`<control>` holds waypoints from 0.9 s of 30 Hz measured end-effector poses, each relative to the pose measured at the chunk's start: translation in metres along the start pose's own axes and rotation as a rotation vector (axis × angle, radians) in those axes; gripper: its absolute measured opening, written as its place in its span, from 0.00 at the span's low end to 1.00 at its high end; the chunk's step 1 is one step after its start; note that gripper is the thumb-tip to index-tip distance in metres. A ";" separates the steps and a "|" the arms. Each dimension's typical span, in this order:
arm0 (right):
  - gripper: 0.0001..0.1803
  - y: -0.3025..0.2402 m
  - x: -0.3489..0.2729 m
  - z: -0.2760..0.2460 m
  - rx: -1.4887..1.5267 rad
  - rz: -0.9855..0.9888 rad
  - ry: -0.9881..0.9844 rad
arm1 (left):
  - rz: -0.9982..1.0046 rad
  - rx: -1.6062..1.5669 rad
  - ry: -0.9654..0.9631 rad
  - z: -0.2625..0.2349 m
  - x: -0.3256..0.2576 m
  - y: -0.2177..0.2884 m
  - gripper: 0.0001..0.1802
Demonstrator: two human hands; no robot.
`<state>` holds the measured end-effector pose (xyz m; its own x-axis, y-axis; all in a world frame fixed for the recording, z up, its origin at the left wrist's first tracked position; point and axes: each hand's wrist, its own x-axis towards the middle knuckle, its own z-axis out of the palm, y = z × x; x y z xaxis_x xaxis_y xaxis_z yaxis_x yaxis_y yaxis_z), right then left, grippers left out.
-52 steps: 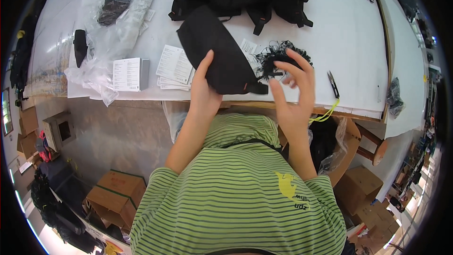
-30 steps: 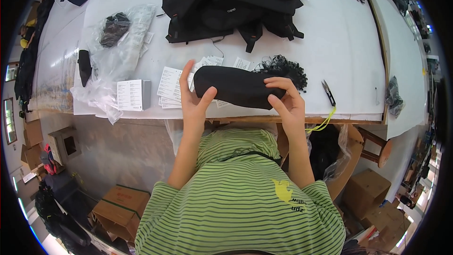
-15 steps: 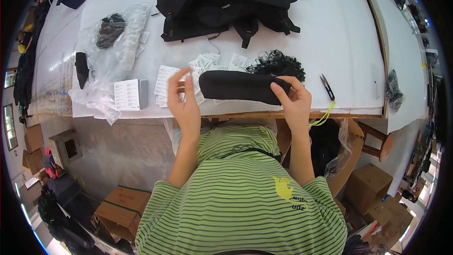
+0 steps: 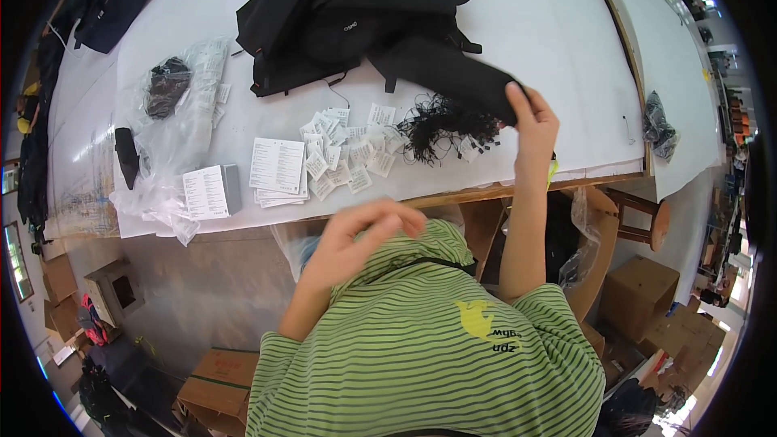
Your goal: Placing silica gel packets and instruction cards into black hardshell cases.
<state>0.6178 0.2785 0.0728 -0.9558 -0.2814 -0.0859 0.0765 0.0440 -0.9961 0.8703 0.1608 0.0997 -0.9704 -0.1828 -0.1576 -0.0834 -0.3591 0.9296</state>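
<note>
In my right hand (image 4: 532, 125) is one end of a long, flat black fabric pouch (image 4: 461, 79), pinched between thumb and fingers. The pouch is raised over the table, its far end in front of the black backpack (image 4: 340, 28). Below it lies a tangle of black cords (image 4: 441, 125), partly covered by the pouch. My left hand (image 4: 364, 239) is in front of the table edge, close to my body. It holds nothing visible; its fingers are loosely bent, apart from the thumb and somewhat blurred.
Small white labels (image 4: 336, 142) lie scattered beside a stack of printed cards (image 4: 277, 166). Farther left stands another card stack (image 4: 209, 193), next to clear plastic bags (image 4: 190, 101). A wooden stool (image 4: 647, 214) and cardboard boxes (image 4: 639, 295) are below right.
My right hand has lifted the black pouch up and to the right. My left hand has dropped back from near the pouch toward my body. The view has shifted slightly.
</note>
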 end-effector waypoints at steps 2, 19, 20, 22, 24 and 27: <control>0.15 0.008 0.039 -0.029 0.044 -0.081 0.143 | 0.161 0.202 0.428 -0.015 0.002 -0.015 0.10; 0.29 0.119 0.086 -0.036 -0.753 -0.352 0.321 | -0.109 1.205 1.046 -0.136 -0.046 -0.081 0.44; 0.29 0.113 0.085 -0.034 -0.755 -0.351 0.320 | -0.141 1.207 1.047 -0.137 -0.047 -0.084 0.44; 0.29 0.104 0.087 -0.031 -0.763 -0.289 0.301 | -0.174 1.207 1.048 -0.142 -0.050 -0.092 0.44; 0.29 0.108 0.100 -0.040 -0.810 -0.276 0.287 | -0.190 1.176 1.051 -0.148 -0.052 -0.100 0.42; 0.27 0.101 0.101 -0.040 -0.873 -0.245 0.312 | -0.142 1.217 1.026 -0.148 -0.052 -0.101 0.38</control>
<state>0.5179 0.2934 -0.0355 -0.9592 -0.1150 0.2582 -0.2538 0.7520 -0.6083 0.9630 0.0709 -0.0353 -0.4247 -0.9035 0.0579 -0.7657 0.3926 0.5094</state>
